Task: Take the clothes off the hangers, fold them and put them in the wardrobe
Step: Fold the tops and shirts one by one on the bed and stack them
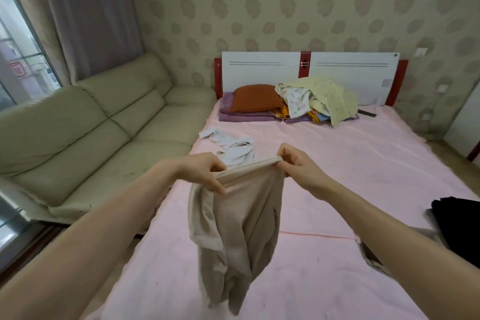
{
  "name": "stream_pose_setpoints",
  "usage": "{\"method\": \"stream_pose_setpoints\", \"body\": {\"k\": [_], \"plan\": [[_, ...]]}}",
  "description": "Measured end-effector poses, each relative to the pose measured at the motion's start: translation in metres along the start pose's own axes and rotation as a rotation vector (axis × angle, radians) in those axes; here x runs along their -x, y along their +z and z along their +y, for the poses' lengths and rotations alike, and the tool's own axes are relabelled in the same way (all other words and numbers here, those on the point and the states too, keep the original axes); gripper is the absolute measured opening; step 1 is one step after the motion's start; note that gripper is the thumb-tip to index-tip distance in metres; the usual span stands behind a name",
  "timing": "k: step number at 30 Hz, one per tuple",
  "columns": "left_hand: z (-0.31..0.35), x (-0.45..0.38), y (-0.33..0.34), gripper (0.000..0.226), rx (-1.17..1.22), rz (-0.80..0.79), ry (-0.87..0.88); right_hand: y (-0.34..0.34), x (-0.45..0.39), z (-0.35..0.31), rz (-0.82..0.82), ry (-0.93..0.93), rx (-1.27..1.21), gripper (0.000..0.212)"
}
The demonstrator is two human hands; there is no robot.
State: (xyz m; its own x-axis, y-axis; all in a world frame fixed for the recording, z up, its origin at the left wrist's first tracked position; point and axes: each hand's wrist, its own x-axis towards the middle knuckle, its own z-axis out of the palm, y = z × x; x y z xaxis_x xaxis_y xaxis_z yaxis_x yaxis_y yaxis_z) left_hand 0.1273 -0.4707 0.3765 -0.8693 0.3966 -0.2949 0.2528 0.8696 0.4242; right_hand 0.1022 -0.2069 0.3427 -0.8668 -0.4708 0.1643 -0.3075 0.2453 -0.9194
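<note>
grip: my left hand (205, 171) and right hand (298, 163) each pinch the top hem of the beige garment (239, 228) | place: hangs below my grip, above the pink bed (363, 176) | handling: soft, light, limp; best held at hem corners

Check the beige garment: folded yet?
Not folded. Beige garment hangs loose from both hands, which grip its top edge above the bed.

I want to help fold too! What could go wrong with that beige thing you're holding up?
Both hands, left and right, only pinch the top edge of the beige garment, so it might slip. It hangs bunched, so it may fold crooked. Laid down carelessly, it could land on the white garment lying on the bed.
</note>
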Motion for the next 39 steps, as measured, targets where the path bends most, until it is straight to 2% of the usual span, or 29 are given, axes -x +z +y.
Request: {"method": "stream_pose_setpoints", "body": {"k": [3,5,9,13,17,20,24,28,30,35,39], "plan": [[-0.014,0.001,0.001,0.025,-0.225,0.024,-0.104,0.003,0.000,0.003,0.093,-0.029,0.127,0.018],[-0.021,0.003,0.001,0.022,-0.257,0.122,-0.158,0.000,0.001,0.006,0.161,-0.042,0.208,0.015],[-0.023,0.004,-0.001,0.042,-0.054,0.332,-0.115,-0.019,0.007,0.014,0.191,-0.026,0.414,0.013],[-0.005,0.003,-0.009,0.043,0.117,0.479,-0.045,-0.039,0.010,0.018,0.215,0.024,0.550,0.011],[0.013,-0.006,-0.013,0.035,0.218,0.565,0.054,-0.045,0.008,0.015,0.230,0.021,0.642,0.020],[0.033,-0.010,-0.011,0.029,0.474,0.541,0.128,-0.044,0.007,0.013,0.236,0.037,0.635,0.015],[0.048,-0.008,-0.009,0.023,0.723,0.400,0.153,-0.036,0.009,-0.003,0.312,0.108,0.221,0.023],[0.049,0.000,-0.002,0.025,0.916,0.317,0.096,-0.033,0.014,-0.020,0.113,0.098,0.125,0.023],[0.044,0.001,0.006,0.022,1.022,0.326,0.105,-0.032,0.015,-0.019,0.047,0.086,0.138,0.031],[0.040,0.001,0.024,0.024,1.026,0.352,0.125,-0.032,0.015,-0.017,0.041,0.010,0.147,0.023],[0.035,0.001,0.026,0.027,0.714,0.404,0.163,-0.031,0.014,-0.013,-0.065,0.088,0.222,0.020]]}}
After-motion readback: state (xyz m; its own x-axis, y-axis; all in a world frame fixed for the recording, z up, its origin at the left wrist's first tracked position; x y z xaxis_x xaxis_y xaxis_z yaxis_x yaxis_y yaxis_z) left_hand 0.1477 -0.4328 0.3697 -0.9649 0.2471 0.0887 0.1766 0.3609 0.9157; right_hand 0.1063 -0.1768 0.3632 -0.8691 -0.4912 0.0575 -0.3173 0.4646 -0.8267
